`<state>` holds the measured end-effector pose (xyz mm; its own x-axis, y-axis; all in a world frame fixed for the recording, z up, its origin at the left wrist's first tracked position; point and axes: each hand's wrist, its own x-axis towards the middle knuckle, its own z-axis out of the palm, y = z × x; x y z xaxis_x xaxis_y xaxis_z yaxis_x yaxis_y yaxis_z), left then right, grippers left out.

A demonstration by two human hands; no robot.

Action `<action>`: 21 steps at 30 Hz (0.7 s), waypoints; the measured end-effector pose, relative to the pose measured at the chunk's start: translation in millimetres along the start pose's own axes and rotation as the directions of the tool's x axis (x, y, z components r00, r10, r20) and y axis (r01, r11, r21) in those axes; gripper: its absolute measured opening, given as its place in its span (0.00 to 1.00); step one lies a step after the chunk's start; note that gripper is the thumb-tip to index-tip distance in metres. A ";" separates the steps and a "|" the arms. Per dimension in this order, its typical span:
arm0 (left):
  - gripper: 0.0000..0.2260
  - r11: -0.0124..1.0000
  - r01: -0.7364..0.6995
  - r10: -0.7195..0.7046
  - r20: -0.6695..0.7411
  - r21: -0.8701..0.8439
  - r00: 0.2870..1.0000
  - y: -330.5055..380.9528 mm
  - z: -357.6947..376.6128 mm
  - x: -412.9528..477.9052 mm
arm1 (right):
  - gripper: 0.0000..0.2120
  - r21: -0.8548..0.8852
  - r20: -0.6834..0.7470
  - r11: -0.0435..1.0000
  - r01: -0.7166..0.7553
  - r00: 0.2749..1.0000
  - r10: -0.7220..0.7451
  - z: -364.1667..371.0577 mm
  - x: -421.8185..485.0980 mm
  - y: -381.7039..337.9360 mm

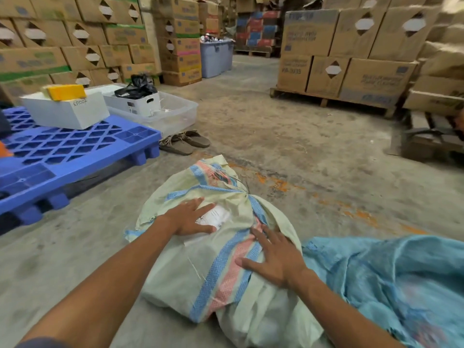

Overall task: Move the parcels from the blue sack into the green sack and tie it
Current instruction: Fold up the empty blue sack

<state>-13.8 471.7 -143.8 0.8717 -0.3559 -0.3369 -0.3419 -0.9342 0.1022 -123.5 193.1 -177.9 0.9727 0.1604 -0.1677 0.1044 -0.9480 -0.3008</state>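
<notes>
The left hand [190, 217] and right hand [273, 257] are resting spread flat on the full green sack [175, 280], its neck seemingly tied; the blue sack [391, 285] is lying limp, probably emptied.

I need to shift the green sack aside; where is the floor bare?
Bare floor lies beyond the green sack, between the sandals and the wooden pallet, and to its left, beside the blue pallet. Its right is crowded by the blue sack.

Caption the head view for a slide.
Left hand and right hand rest flat on the full green sack, neck gathered, on the concrete floor; the blue sack lies slack beside it.
</notes>
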 end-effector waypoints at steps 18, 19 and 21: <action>0.32 0.973 -0.109 0.066 -0.208 -0.201 0.976 348.9 -76.5 -1.1 | 0.30 0.105 -0.364 0.778 -0.619 0.704 0.609 -178.7 -200.6 227.2; 0.34 0.966 -0.087 0.050 -0.153 -0.244 0.987 373.8 -69.3 1.3 | 0.31 0.114 -0.353 0.725 -0.679 0.655 0.669 -175.6 -218.7 249.3; 0.36 0.949 -0.037 0.028 -0.034 -0.312 0.999 414.0 -49.2 13.0 | 0.32 0.218 -0.287 0.592 -0.776 0.529 0.799 -170.1 -250.7 289.9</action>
<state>-126.8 79.1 -59.9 0.8730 -0.3828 -0.3022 -0.2478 -0.8819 0.4012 -301.8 -168.7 -63.4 0.6572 -0.7514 -0.0591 -0.7381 -0.6257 -0.2526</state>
